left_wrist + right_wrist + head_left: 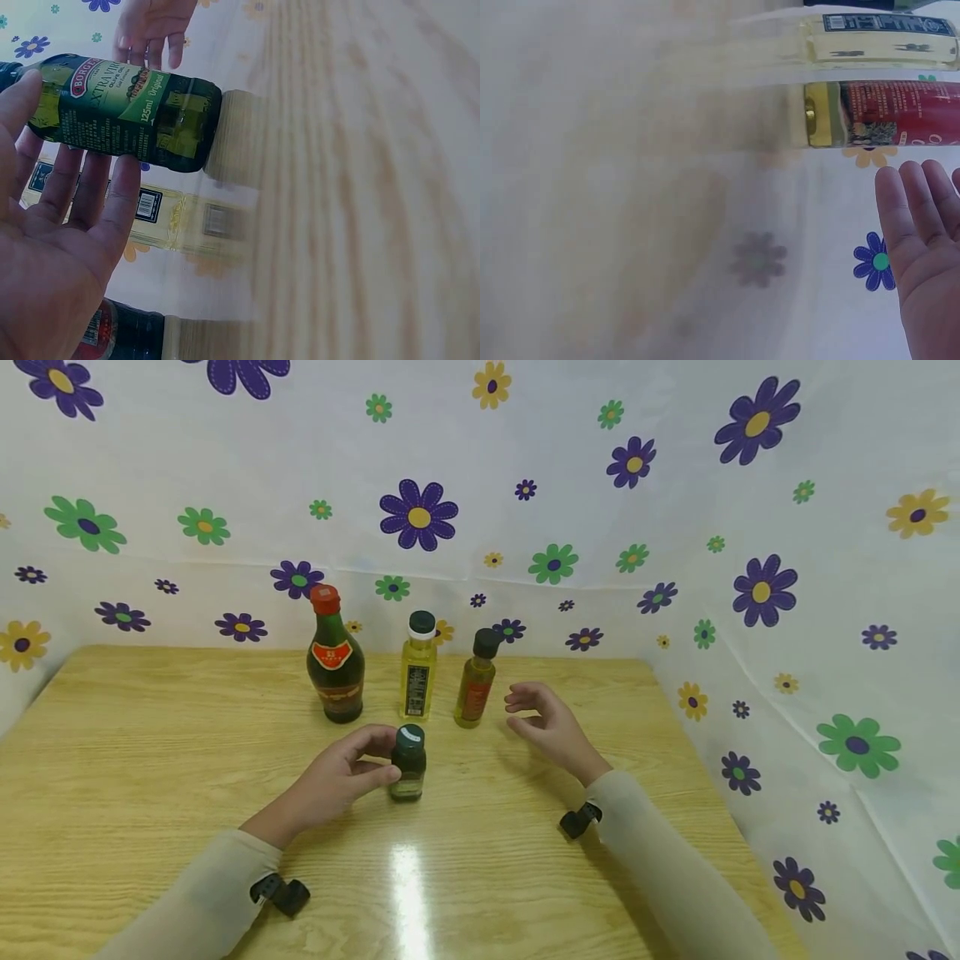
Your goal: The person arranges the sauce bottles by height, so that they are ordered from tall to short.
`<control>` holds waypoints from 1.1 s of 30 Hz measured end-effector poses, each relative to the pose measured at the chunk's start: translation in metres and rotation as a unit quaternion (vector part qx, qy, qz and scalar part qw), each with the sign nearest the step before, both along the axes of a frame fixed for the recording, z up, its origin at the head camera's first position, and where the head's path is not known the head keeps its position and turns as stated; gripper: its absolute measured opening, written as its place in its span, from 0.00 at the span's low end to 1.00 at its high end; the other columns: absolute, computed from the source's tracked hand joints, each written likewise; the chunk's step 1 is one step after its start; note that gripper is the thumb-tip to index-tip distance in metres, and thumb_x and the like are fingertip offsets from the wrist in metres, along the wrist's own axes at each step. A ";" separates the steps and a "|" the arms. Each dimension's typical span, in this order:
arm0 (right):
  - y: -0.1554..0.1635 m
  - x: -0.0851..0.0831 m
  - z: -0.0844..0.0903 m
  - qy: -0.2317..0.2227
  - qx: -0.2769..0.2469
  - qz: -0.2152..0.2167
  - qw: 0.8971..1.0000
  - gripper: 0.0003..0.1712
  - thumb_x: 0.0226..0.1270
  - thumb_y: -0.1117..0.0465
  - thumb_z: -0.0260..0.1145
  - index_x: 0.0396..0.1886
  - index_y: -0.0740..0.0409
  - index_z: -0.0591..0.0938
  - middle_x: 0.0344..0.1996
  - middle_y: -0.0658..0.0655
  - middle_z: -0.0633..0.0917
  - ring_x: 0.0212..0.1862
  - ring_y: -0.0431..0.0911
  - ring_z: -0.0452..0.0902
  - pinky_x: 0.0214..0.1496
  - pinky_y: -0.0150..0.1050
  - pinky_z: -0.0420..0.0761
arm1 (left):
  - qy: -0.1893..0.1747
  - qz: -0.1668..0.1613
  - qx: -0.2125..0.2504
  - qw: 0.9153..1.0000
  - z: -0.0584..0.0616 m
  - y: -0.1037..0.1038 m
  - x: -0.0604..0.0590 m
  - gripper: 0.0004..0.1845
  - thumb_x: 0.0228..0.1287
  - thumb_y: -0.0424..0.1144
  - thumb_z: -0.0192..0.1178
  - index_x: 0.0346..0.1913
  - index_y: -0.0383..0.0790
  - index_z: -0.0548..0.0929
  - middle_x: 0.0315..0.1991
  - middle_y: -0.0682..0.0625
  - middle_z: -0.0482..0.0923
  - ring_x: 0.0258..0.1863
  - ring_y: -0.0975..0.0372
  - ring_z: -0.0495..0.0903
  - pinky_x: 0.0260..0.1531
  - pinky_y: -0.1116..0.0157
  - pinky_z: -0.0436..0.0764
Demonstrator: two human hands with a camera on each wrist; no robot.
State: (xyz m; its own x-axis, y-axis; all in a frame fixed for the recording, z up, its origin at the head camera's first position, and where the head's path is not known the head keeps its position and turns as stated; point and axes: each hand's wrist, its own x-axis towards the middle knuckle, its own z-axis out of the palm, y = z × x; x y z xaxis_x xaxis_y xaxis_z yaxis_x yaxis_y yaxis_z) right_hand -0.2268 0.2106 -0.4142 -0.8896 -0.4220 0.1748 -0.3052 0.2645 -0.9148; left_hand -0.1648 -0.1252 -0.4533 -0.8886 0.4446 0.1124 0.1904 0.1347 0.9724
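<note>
Head view: the left hand (337, 777) gripped the small dark-green glass oil bottle (408, 764), upright on the wooden table (150, 752) in front of three taller bottles; the right hand (543, 722) hovered, fingers relaxed, holding nothing. Left wrist: fingers (90, 187) wrapped the labelled body, likely slippery and breakable. Right wrist: clear room remained beside the red-labelled bottle (885, 112).

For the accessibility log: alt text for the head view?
The left hand grips a small green bottle upright on a wooden table. The right hand hovers open near three bottles standing in a row behind it.
</note>
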 end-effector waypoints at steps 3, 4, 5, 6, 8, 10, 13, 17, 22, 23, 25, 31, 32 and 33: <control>0.007 0.009 -0.002 -0.006 0.003 0.004 1.000 0.26 0.66 0.67 0.62 0.62 0.65 0.67 0.56 0.72 0.72 0.58 0.63 0.69 0.57 0.57 0.74 | -0.003 0.004 0.000 1.000 -0.001 0.000 0.000 0.22 0.61 0.45 0.64 0.58 0.54 0.73 0.52 0.51 0.75 0.54 0.57 0.74 0.51 0.62 0.79; 0.010 0.012 -0.003 -0.007 0.003 0.005 1.000 0.26 0.67 0.67 0.62 0.62 0.66 0.67 0.56 0.72 0.72 0.57 0.63 0.69 0.57 0.58 0.73 | -0.004 0.005 0.000 1.000 0.000 0.001 0.001 0.22 0.61 0.45 0.64 0.58 0.54 0.73 0.52 0.51 0.75 0.54 0.57 0.74 0.51 0.62 0.79; 0.013 0.014 -0.003 -0.008 0.003 0.004 1.000 0.25 0.67 0.67 0.62 0.62 0.66 0.67 0.55 0.73 0.72 0.57 0.64 0.69 0.57 0.58 0.73 | -0.004 0.006 -0.001 1.000 0.000 0.001 0.001 0.23 0.61 0.45 0.64 0.58 0.54 0.73 0.52 0.51 0.75 0.54 0.58 0.74 0.51 0.62 0.79; 0.016 0.017 -0.003 -0.007 0.005 0.004 1.000 0.25 0.67 0.67 0.61 0.62 0.65 0.67 0.55 0.73 0.72 0.57 0.64 0.69 0.57 0.58 0.73 | -0.004 0.006 -0.001 1.000 0.000 0.002 0.001 0.23 0.61 0.45 0.64 0.58 0.54 0.73 0.52 0.51 0.75 0.54 0.58 0.74 0.51 0.62 0.79; 0.021 0.022 -0.004 -0.003 0.006 0.004 1.000 0.25 0.67 0.68 0.61 0.61 0.65 0.67 0.55 0.74 0.71 0.57 0.64 0.70 0.57 0.58 0.74 | -0.002 0.006 -0.001 1.000 -0.001 0.003 0.001 0.23 0.61 0.45 0.64 0.59 0.54 0.73 0.52 0.51 0.75 0.54 0.58 0.74 0.51 0.63 0.79; 0.026 0.026 -0.005 0.001 0.005 0.004 1.000 0.24 0.67 0.69 0.61 0.61 0.66 0.68 0.55 0.74 0.71 0.56 0.65 0.70 0.56 0.56 0.75 | -0.002 0.006 0.000 1.000 -0.001 0.003 0.000 0.23 0.61 0.45 0.64 0.59 0.54 0.73 0.52 0.52 0.75 0.54 0.58 0.73 0.51 0.63 0.79; 0.032 0.030 -0.006 0.002 0.001 0.008 1.000 0.23 0.66 0.71 0.60 0.60 0.66 0.68 0.54 0.71 0.73 0.55 0.65 0.70 0.56 0.53 0.76 | 0.001 0.007 -0.002 1.000 -0.002 0.003 0.001 0.23 0.61 0.45 0.64 0.59 0.53 0.73 0.52 0.51 0.75 0.54 0.58 0.73 0.51 0.64 0.79; 0.037 0.033 -0.008 -0.002 -0.007 0.018 1.000 0.23 0.66 0.72 0.60 0.60 0.70 0.68 0.53 0.69 0.73 0.55 0.66 0.70 0.55 0.51 0.77 | 0.002 0.013 -0.006 1.000 -0.003 0.003 0.002 0.23 0.61 0.46 0.64 0.59 0.53 0.73 0.53 0.52 0.75 0.54 0.57 0.73 0.51 0.65 0.79; 0.040 0.036 -0.009 -0.004 -0.013 0.030 0.999 0.22 0.67 0.72 0.59 0.58 0.74 0.68 0.54 0.75 0.71 0.54 0.67 0.69 0.55 0.48 0.78 | 0.004 0.015 -0.004 1.000 -0.004 0.002 0.002 0.22 0.62 0.45 0.64 0.59 0.53 0.73 0.53 0.52 0.75 0.54 0.58 0.73 0.52 0.65 0.79; 0.040 0.036 -0.009 -0.004 -0.013 0.030 0.999 0.22 0.67 0.72 0.59 0.58 0.74 0.68 0.54 0.76 0.70 0.54 0.67 0.69 0.55 0.46 0.78 | 0.005 0.015 -0.004 1.000 -0.004 0.002 0.002 0.22 0.62 0.45 0.64 0.59 0.53 0.73 0.53 0.52 0.75 0.54 0.58 0.73 0.52 0.65 0.78; 0.041 0.037 -0.009 -0.004 -0.009 0.027 1.000 0.21 0.66 0.72 0.59 0.58 0.73 0.69 0.54 0.75 0.71 0.54 0.68 0.69 0.54 0.43 0.79 | 0.006 0.014 -0.002 1.000 -0.004 0.002 0.002 0.22 0.62 0.44 0.63 0.59 0.52 0.73 0.53 0.51 0.75 0.54 0.58 0.73 0.52 0.64 0.78; 0.044 0.042 -0.007 -0.011 -0.003 0.022 1.000 0.21 0.66 0.74 0.59 0.57 0.73 0.69 0.54 0.74 0.71 0.54 0.68 0.69 0.56 0.51 0.77 | 0.010 0.012 0.000 1.000 -0.005 0.003 0.002 0.21 0.63 0.42 0.63 0.59 0.48 0.73 0.52 0.49 0.75 0.54 0.57 0.73 0.52 0.64 0.79; 0.045 0.042 -0.006 -0.012 -0.004 0.022 1.000 0.20 0.66 0.74 0.59 0.57 0.73 0.69 0.55 0.74 0.71 0.54 0.68 0.69 0.56 0.52 0.77 | 0.008 0.013 0.001 1.000 -0.005 0.003 0.002 0.21 0.63 0.42 0.63 0.58 0.48 0.73 0.52 0.49 0.75 0.54 0.57 0.73 0.52 0.64 0.78; 0.045 0.043 -0.006 -0.013 -0.005 0.022 1.000 0.20 0.66 0.74 0.59 0.57 0.73 0.69 0.55 0.74 0.71 0.54 0.68 0.69 0.56 0.52 0.77 | 0.005 0.013 0.004 1.000 -0.006 0.004 0.002 0.22 0.62 0.42 0.63 0.58 0.47 0.73 0.52 0.48 0.74 0.54 0.56 0.74 0.52 0.65 0.79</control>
State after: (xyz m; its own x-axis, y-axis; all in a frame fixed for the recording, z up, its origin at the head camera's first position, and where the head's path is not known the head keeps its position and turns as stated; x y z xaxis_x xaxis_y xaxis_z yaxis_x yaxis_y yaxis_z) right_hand -0.1840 0.2557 -0.4204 -0.8746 -0.4592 0.1557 -0.2917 0.2419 -0.9254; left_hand -0.1628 -0.1216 -0.4590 -0.8990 0.4200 0.1243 0.1960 0.1319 0.9717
